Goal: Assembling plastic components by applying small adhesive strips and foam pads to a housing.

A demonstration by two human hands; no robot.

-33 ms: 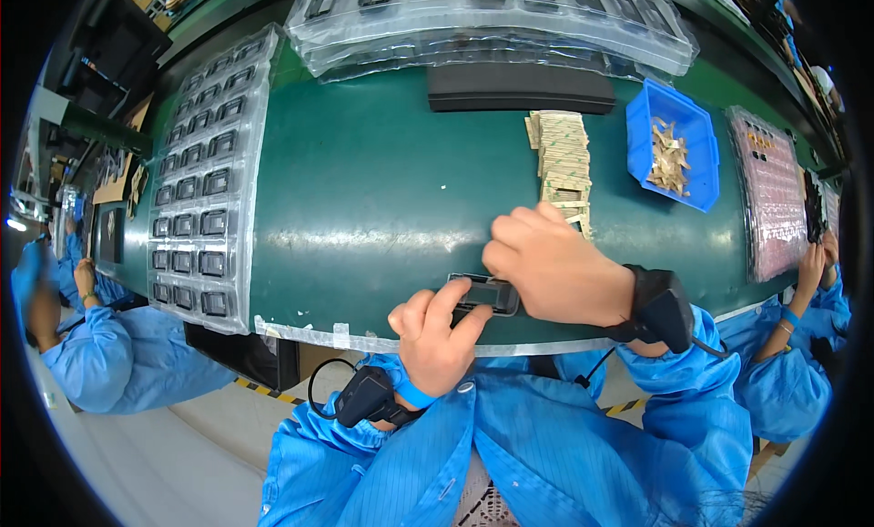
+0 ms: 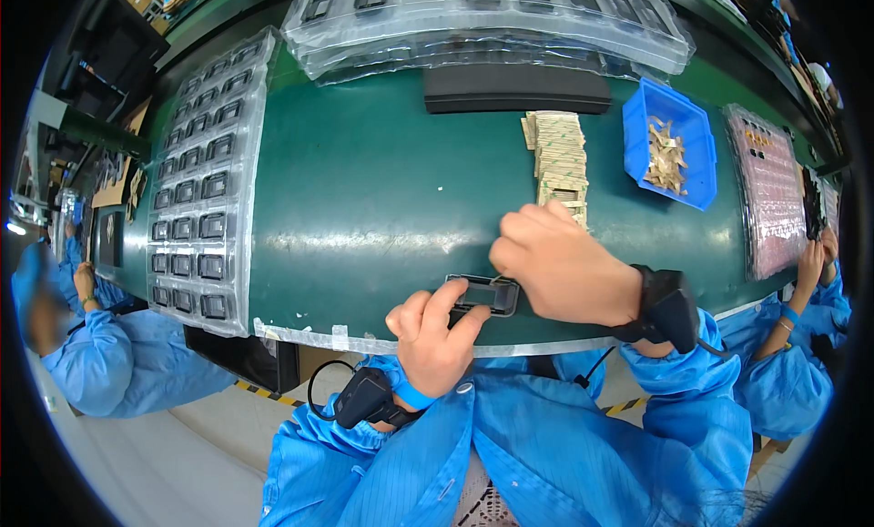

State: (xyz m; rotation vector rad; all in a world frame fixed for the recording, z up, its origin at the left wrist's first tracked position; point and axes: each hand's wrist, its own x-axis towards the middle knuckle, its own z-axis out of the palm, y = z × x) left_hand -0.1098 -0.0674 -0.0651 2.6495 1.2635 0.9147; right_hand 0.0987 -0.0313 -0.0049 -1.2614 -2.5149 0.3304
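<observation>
The black framed part (image 2: 482, 295) lay flat on the green bench (image 2: 364, 181), between the two hands. The left hand (image 2: 435, 345) pinched its left end between thumb and forefinger; the right hand (image 2: 569, 268) curled over its right end (its fingertips were hidden, so whether they gripped anything I could not tell). Work on this one piece seemed underway and unfinished. Left of the left hand, a clear tray (image 2: 248, 172) held rows of similar parts, though whether those were finished was unclear. Beyond the right hand, a stack of cream strips (image 2: 560, 149) remained, and farther right a blue bin (image 2: 675, 104) held tan scraps (image 2: 665, 158). Green marks showed on the strips, but no brand, label or writing was legible.
</observation>
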